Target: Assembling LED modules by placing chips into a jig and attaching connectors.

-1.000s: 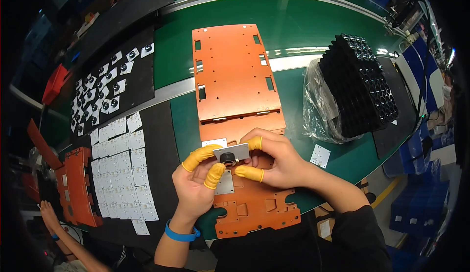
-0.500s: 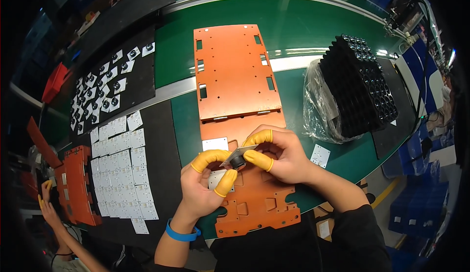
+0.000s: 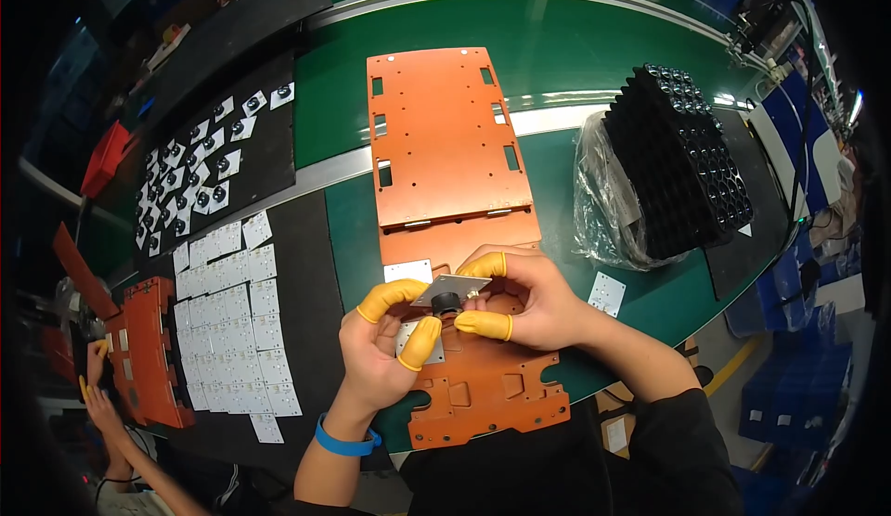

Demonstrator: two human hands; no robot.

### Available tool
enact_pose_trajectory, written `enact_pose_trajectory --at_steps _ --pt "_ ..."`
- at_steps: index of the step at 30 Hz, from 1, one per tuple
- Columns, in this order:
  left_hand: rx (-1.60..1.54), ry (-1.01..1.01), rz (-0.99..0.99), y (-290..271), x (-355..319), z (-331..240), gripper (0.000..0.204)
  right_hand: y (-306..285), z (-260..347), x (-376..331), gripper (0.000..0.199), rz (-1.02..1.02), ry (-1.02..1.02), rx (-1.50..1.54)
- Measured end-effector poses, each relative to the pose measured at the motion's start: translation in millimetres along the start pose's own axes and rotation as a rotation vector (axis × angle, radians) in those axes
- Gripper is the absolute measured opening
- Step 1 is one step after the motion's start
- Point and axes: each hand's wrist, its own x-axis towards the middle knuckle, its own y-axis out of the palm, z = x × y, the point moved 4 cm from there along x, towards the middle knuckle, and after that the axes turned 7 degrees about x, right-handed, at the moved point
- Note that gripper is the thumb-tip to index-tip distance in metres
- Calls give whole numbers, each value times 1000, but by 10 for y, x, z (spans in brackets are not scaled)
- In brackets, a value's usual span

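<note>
Yellow finger covers sit on the thumb and forefinger of both my hands. Between them I hold a small square circuit board (image 3: 455,286) with a black round lens holder (image 3: 445,303) on its underside. My left hand (image 3: 379,341) is closed on the board's left side. On the right side, my right hand (image 3: 538,301) grips it, its thumb low by the lens holder. The board is tilted above an orange hinged fixture (image 3: 449,145), whose plate lies opened away from me. Two white boards (image 3: 406,273) rest on the fixture's near half, one partly hidden by my left hand.
Rows of white boards (image 3: 223,330) cover a black mat on the left; boards with black lens holders (image 3: 200,163) lie beyond. A stack of black trays (image 3: 673,163) in clear plastic stands right, near a loose white board (image 3: 607,294). Another person's hands (image 3: 100,391) work at far left.
The board in my hands has turned flatter, showing more of its face. My right thumb has shifted slightly down. At far left, the other person's hands have moved a little.
</note>
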Motion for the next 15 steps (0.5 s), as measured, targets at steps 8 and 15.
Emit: enact_pose_trajectory --at_steps 8,15 --pt "146 88 36 -28 30 0 32 17 -48 -47 32 -49 134 97" --pt "228 103 -8 -11 37 14 33 12 -33 -12 35 -18 1 74"
